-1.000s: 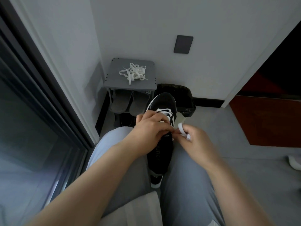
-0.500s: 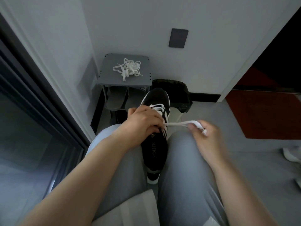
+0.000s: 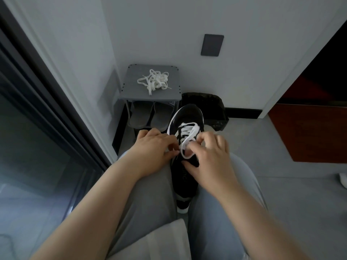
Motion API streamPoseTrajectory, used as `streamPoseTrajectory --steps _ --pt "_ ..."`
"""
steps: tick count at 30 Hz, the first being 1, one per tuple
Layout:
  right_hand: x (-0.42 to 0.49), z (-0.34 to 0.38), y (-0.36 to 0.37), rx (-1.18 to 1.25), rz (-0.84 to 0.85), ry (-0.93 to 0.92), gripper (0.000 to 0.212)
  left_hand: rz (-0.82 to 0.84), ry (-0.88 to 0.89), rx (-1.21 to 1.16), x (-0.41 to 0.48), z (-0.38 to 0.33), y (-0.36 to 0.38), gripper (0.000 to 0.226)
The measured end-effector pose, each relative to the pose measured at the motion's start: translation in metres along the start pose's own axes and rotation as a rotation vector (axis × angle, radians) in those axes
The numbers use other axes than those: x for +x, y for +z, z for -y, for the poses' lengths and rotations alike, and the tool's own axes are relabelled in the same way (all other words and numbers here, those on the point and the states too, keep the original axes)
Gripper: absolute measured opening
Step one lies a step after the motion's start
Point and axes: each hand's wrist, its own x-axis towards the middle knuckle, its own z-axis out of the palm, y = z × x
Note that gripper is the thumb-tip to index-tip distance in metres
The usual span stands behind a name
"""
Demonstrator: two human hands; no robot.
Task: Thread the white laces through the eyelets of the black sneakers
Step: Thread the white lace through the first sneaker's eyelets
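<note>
Between the grey-trousered thighs (image 3: 150,199) lies the black mesh sneaker (image 3: 185,175); left hand (image 3: 152,152) pinches its left eyelet edge, right hand (image 3: 211,159) curls round a loop of flat white lace (image 3: 190,132). Beyond, 1 tangled white lace (image 3: 155,82) sits centred on the grey rack (image 3: 134,76)

Home entryway: slippers (image 3: 150,114) under a small shoe rack (image 3: 131,76), doorway beside.

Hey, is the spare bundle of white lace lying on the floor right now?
No, the spare white lace lies in a tangle on top of the grey shoe rack, above the floor.
</note>
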Motion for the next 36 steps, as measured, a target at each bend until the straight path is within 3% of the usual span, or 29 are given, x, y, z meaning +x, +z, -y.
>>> streamPoseTrajectory --steps 7,11,13,15,16,19,21,24,26,28,32,36 --pt "0.004 -0.002 0.005 -0.052 -0.014 0.117 0.018 0.003 0.064 0.035 0.011 -0.009 0.003 0.017" --pt "0.009 -0.011 -0.006 0.457 -0.108 0.430 0.008 -0.040 0.055 -0.128 0.005 -0.003 0.001 0.007" --pt "0.014 -0.016 -0.017 0.688 -0.192 0.644 0.018 -0.023 0.032 -0.270 0.001 0.002 -0.003 0.011" --pt "0.013 -0.019 -0.023 0.752 -0.258 0.721 0.011 0.027 0.017 -0.331 -0.001 0.005 -0.006 0.021" --pt "0.011 -0.017 -0.025 0.719 -0.255 0.729 0.017 0.051 0.016 -0.336 0.000 0.006 -0.008 0.022" --pt "0.004 -0.017 -0.027 0.373 -0.381 0.597 0.051 0.099 0.021 -0.325 0.003 0.010 -0.012 0.027" --pt "0.003 -0.010 -0.027 0.135 -0.411 0.354 0.043 0.108 0.025 -0.315 0.004 0.009 -0.013 0.033" --pt "0.008 0.009 -0.013 -0.039 -0.112 0.099 0.015 0.158 -0.009 -0.296 0.008 0.005 -0.013 0.024" --pt "0.007 0.018 0.000 -0.077 0.073 0.112 0.014 0.227 -0.085 -0.273 0.011 0.002 -0.013 0.014" --pt "0.008 0.017 0.005 -0.063 0.150 0.145 0.011 0.273 -0.133 -0.227 0.013 0.001 -0.014 0.010" --pt "0.012 0.014 0.003 0.032 0.203 0.218 0.009 0.245 -0.078 -0.041 0.013 -0.002 -0.013 0.020" --pt "0.011 0.016 0.007 0.087 0.165 0.238 0.011 0.186 -0.068 -0.041 0.011 -0.002 -0.008 0.015"
